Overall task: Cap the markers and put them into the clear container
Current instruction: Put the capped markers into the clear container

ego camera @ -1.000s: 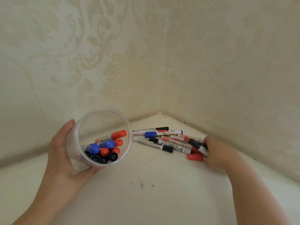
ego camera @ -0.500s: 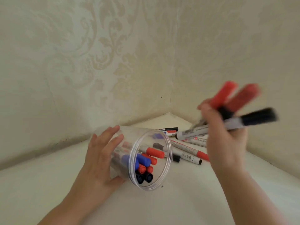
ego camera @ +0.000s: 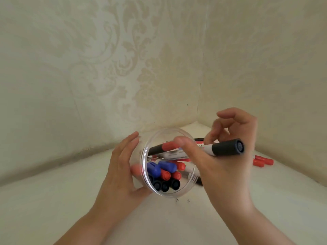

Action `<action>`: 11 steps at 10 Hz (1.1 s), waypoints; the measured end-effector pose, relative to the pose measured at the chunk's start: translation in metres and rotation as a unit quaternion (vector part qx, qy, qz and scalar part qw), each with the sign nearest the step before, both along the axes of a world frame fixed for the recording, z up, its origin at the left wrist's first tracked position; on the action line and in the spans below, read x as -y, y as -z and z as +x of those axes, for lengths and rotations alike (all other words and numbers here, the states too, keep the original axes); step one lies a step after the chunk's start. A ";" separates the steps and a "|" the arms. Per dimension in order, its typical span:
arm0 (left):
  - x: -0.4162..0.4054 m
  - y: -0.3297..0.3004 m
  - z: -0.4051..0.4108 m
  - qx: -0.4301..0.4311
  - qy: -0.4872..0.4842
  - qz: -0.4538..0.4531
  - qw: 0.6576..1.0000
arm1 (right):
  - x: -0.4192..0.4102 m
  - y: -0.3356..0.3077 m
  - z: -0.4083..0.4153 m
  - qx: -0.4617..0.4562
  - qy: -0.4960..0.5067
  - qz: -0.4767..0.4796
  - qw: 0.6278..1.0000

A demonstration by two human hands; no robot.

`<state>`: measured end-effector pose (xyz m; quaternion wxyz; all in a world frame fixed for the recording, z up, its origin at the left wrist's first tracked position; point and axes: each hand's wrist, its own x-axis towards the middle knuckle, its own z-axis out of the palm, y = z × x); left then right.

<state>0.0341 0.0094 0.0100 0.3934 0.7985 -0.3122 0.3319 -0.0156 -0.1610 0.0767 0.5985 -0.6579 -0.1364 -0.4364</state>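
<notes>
I had swung my right hand (ego camera: 219, 161) over; it pinched a black-capped white marker (ego camera: 224, 148) at the tilted clear round plastic container (ego camera: 192, 171), left hand (ego camera: 122, 167) gripping it.

Soft, even, fairly bright daylight, warm and slightly yellow-green, no hard source visible. Faint, diffuse shadows only under the forearms and beneath the jar (ego camera: 168, 163) on the white desk (ego camera: 53, 209). Thin pale glints along the jar's clear rim. Slight motion blur on the right hand (ego camera: 224, 156) and its fingertips; left hand (ego camera: 122, 167) a little sharper. Wide-angle bending of the wall (ego camera: 70, 68) seams and desk edges toward the borders. Overall soft, compressed detail.
</notes>
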 end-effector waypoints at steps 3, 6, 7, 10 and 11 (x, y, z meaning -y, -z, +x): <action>-0.002 0.002 0.005 -0.099 -0.024 -0.017 0.995 | 0.008 -0.006 -0.003 -0.051 -0.008 -0.053 0.997; 0.001 0.002 0.003 -0.057 -0.030 0.010 0.998 | 0.010 0.005 0.007 -0.054 0.002 -0.285 0.957; -0.004 0.002 0.008 -0.095 -0.024 -0.068 0.993 | 0.022 -0.006 0.007 -0.063 -0.064 -0.149 0.985; -0.014 -0.001 0.008 -0.091 -0.063 -0.085 0.990 | 0.060 0.019 0.028 -0.411 0.021 -0.436 0.800; -0.010 -0.006 0.003 -0.106 -0.032 -0.091 0.990 | 0.044 0.031 0.031 -0.429 0.032 -0.535 0.727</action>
